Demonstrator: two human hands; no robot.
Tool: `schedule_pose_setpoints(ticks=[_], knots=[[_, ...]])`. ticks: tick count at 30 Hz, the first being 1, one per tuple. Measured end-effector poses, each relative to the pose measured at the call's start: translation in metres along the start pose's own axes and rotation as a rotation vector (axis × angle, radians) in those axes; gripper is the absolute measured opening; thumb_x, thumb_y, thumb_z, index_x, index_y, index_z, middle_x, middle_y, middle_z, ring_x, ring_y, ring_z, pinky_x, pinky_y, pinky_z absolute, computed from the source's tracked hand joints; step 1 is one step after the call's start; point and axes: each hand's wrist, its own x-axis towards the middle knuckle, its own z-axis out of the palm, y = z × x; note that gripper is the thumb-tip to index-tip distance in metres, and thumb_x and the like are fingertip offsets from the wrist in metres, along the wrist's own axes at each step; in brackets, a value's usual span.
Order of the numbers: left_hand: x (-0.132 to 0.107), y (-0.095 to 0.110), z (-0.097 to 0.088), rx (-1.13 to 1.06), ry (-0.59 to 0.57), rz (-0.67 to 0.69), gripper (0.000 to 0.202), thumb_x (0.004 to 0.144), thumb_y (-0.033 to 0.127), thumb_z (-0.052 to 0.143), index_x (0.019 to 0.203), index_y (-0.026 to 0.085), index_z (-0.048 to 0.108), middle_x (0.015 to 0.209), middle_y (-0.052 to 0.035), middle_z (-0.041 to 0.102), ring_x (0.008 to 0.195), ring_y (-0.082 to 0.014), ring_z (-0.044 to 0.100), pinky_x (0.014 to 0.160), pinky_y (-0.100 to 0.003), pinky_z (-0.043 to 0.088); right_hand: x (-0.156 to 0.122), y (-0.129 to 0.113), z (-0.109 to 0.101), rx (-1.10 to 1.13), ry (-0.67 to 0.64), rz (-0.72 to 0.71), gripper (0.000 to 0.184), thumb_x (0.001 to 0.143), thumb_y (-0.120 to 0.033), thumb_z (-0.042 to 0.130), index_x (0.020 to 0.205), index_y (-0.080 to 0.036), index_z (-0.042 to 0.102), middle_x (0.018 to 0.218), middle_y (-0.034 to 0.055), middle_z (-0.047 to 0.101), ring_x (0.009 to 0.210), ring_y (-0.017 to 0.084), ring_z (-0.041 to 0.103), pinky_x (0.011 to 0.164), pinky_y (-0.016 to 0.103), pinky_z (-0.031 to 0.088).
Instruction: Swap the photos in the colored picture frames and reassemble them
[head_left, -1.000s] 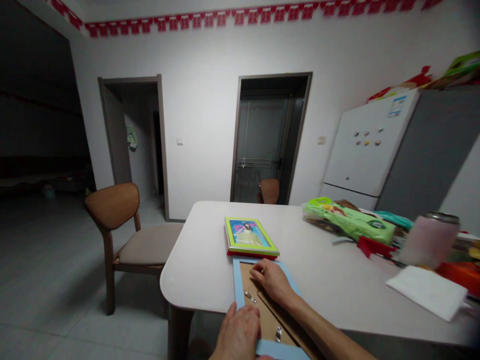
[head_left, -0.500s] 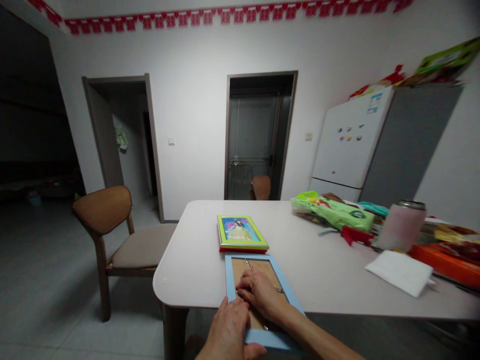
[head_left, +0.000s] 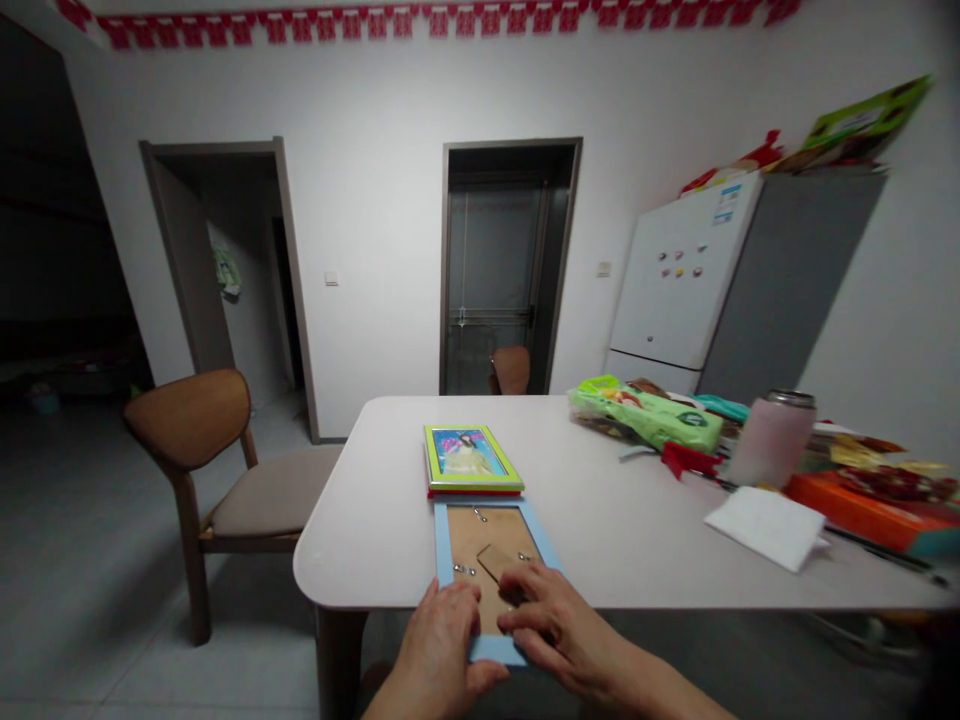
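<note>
A light-blue photo frame lies face down at the table's near edge. Its brown backing board carries small metal clips, with one pair at the left side, and a flat stand in the middle. My left hand grips the frame's near left corner, fingers on top and thumb along the near edge. Over the lower right of the backing, my right hand has its fingers curled in; what they pinch is hidden. Just beyond lies a yellow-green photo frame with a picture, stacked on something red.
On the white table, a green packet, a pink jar, a white tissue and an orange box crowd the right side. A wooden chair stands to the left, and a refrigerator behind right.
My right hand has moved from the left-side clip down to the near right part of the backing, uncovering the stand and side clips. My left hand keeps to the frame's corner. The view shifts slightly.
</note>
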Motion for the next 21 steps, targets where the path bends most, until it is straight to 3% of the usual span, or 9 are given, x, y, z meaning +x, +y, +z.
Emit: schedule_pose_setpoints(ticks=[5, 10, 15, 21], knots=[[0.0, 0.002, -0.006, 0.017, -0.021, 0.016, 0.045, 0.054, 0.028, 0.072, 0.093, 0.019, 0.051, 0.099, -0.003, 0.056, 0.094, -0.0188, 0.049, 0.094, -0.033, 0.025, -0.004, -0.003, -0.006, -0.023, -0.027, -0.044, 0.021, 0.075, -0.029, 0.046, 0.089, -0.027, 0.061, 0.095, 0.0042, 0.052, 0.09, 0.018, 0.043, 0.08, 0.035, 0.033], [0.0, 0.004, -0.01, 0.036, -0.024, 0.043, 0.036, 0.051, 0.028, 0.074, 0.079, 0.019, 0.053, 0.09, 0.0008, 0.057, 0.084, -0.0168, 0.051, 0.086, -0.03, 0.033, 0.003, 0.008, 0.008, 0.055, 0.007, 0.106, 0.018, 0.074, -0.029, 0.047, 0.078, -0.028, 0.065, 0.09, 0.0026, 0.055, 0.087, 0.017, 0.046, 0.075, 0.031, 0.035], [-0.002, 0.004, -0.009, 0.01, -0.017, 0.028, 0.044, 0.053, 0.027, 0.072, 0.091, 0.02, 0.051, 0.097, -0.0011, 0.056, 0.09, -0.0173, 0.05, 0.091, -0.031, 0.028, 0.011, 0.019, 0.021, 0.129, 0.041, 0.177, 0.013, 0.065, -0.024, 0.056, 0.068, -0.028, 0.067, 0.087, 0.0011, 0.054, 0.085, 0.016, 0.048, 0.076, 0.029, 0.035], [-0.004, 0.001, -0.008, 0.009, -0.009, 0.047, 0.048, 0.054, 0.028, 0.072, 0.095, 0.021, 0.049, 0.094, 0.0008, 0.058, 0.089, -0.0159, 0.051, 0.092, -0.03, 0.028, 0.005, 0.015, 0.011, 0.102, -0.029, 0.134, 0.03, 0.059, -0.01, 0.047, 0.072, -0.029, 0.067, 0.094, 0.0011, 0.053, 0.092, 0.017, 0.046, 0.082, 0.034, 0.033]])
